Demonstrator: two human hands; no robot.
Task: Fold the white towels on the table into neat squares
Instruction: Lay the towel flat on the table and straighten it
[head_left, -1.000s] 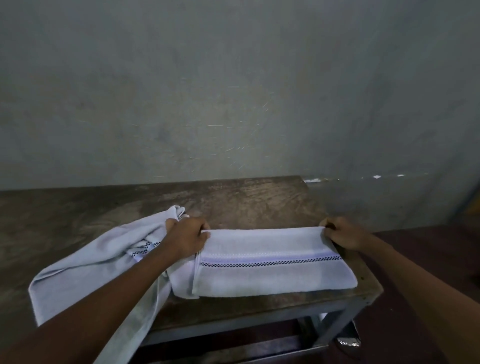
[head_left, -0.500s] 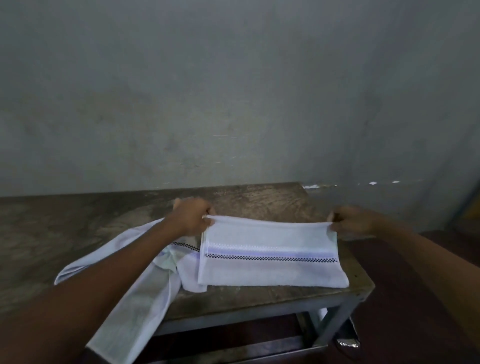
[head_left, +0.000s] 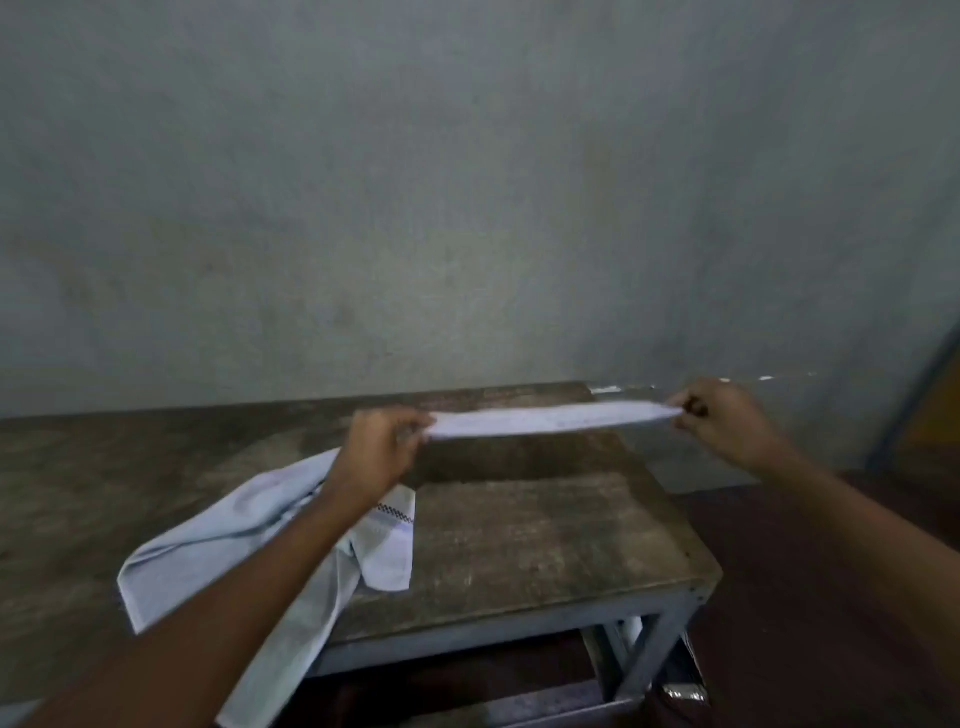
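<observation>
White towel (head_left: 556, 419) taut between hands (head_left: 376, 449) (head_left: 724, 415), above right end of table (head_left: 545, 540)

Left hand (head_left: 382, 447), right hand (head_left: 719, 415) pinch folded towel (head_left: 550, 418) taut above table (head_left: 545, 545).

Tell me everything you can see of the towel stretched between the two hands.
The held towel is white cloth, seen nearly edge-on as a long thin band, stretched taut and roughly level above the table. The left hand grips its left end, the right hand pinches its right end. Nothing else touches it.
</observation>
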